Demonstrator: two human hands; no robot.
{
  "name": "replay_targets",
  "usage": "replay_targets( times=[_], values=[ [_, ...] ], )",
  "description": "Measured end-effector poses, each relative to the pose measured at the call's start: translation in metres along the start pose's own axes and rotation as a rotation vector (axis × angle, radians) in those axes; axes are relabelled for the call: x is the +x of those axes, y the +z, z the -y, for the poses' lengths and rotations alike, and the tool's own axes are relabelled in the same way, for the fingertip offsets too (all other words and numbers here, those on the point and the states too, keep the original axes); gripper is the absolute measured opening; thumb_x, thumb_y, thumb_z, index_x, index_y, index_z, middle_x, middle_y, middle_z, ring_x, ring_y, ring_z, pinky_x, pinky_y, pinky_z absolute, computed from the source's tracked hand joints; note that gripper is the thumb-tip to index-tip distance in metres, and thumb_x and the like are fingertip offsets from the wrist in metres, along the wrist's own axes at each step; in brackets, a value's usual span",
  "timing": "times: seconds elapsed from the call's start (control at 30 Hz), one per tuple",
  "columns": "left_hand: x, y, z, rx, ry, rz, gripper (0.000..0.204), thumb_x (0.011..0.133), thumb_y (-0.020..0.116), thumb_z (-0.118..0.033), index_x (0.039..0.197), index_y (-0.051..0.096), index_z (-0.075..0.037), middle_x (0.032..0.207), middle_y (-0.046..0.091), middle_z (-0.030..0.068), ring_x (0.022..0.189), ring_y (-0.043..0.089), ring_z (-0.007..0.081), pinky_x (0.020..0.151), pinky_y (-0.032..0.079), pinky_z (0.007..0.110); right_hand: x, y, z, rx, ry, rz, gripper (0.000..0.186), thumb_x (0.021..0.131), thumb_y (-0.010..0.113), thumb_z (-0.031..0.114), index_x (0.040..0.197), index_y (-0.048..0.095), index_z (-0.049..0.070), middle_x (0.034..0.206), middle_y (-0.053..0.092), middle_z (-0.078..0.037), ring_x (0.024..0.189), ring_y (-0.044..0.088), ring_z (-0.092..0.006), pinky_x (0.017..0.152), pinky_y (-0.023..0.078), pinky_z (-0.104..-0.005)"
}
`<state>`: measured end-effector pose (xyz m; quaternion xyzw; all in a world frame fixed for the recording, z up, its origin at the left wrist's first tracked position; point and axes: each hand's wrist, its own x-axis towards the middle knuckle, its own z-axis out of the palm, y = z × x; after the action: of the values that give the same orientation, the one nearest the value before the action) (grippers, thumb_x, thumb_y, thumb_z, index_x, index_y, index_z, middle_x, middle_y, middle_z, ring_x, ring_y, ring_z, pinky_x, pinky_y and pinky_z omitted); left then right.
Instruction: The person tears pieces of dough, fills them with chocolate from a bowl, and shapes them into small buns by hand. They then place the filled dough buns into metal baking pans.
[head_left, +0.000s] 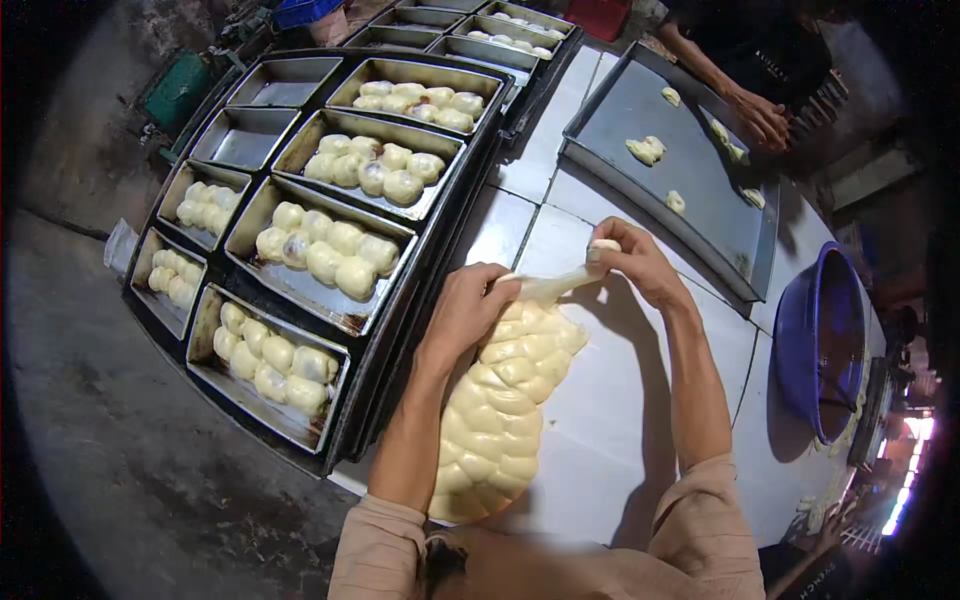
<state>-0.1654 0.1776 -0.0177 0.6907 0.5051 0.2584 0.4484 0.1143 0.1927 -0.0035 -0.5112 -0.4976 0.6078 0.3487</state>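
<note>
A slab of pale yellow dough point(497, 405), scored or pressed into many lumps, lies on the white tiled table in front of me. My left hand point(470, 308) pinches its far edge with thumb and fingers. My right hand point(642, 262) is closed on a small piece of dough point(604, 246) to the right, off the table. Between my two hands a thin strip of dough point(555, 285) is stretched, still joined to the slab.
On the left, metal loaf pans point(345, 322) in black frames hold rows of dough balls; a few pans point(243, 137) hold none. At the far right stand a large grey tray point(690, 215) with dough pieces and a purple basin point(800, 335). Another person's hand point(760, 118) is beyond the tray.
</note>
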Motion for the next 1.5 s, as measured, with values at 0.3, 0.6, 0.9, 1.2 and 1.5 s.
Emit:
replay_targets(
  times=[0.3,0.6,0.9,1.2,1.5],
  values=[
    [0.000,0.011,0.001,0.024,0.039,-0.158,0.063,0.085,0.073,-0.025,0.141,0.053,-0.005,0.146,0.050,0.0225,0.127,0.057,0.0324,0.103,0.047,0.040,-0.006,0.011,-0.006,-0.977,-0.235,0.051,0.033,0.080,0.078,0.025,0.101,0.067,0.002,0.092,0.066,-0.012,0.083,0.064,-0.0223,0.076,0.051,-0.0354],
    [0.010,0.043,-0.014,0.156,0.221,-0.048,0.084,0.076,0.076,-0.029,0.146,0.042,0.004,0.112,0.067,0.0214,0.104,0.062,0.0345,0.105,0.035,0.044,-0.005,0.034,0.016,-0.225,0.131,0.081,0.029,0.091,0.070,0.027,0.108,0.064,0.004,0.084,0.060,0.002,0.075,0.056,-0.0068,0.066,0.045,-0.0219],
    [0.023,0.055,-0.023,0.256,0.171,0.042,0.023,0.088,0.066,-0.029,0.095,0.077,-0.010,0.085,0.071,0.0171,0.085,0.067,0.0335,0.100,0.036,0.051,-0.013,0.032,0.006,-0.512,-0.065,-0.061,0.031,0.075,0.071,0.023,0.096,0.068,0.001,0.080,0.068,-0.011,0.076,0.064,-0.0182,0.069,0.051,-0.0324],
    [0.005,0.051,-0.018,0.381,0.170,0.063,0.081,0.073,0.080,-0.048,0.138,0.056,-0.005,0.145,0.049,0.0245,0.137,0.044,0.0376,0.117,0.016,0.064,-0.079,0.020,0.043,0.579,-0.210,-0.027,0.040,0.082,0.076,0.022,0.114,0.061,0.002,0.105,0.068,-0.012,0.088,0.066,-0.0182,0.078,0.054,-0.0309],
    [-0.025,0.063,-0.105,-0.334,0.117,0.207,0.046,0.085,0.076,-0.024,0.122,0.067,0.003,0.106,0.073,0.0161,0.093,0.069,0.0177,0.081,0.053,0.029,-0.136,0.050,0.018,0.356,-0.087,-0.303,0.035,0.097,0.061,0.020,0.127,0.059,0.001,0.111,0.068,-0.011,0.094,0.070,-0.0171,0.067,0.061,-0.0252]
  ],
)
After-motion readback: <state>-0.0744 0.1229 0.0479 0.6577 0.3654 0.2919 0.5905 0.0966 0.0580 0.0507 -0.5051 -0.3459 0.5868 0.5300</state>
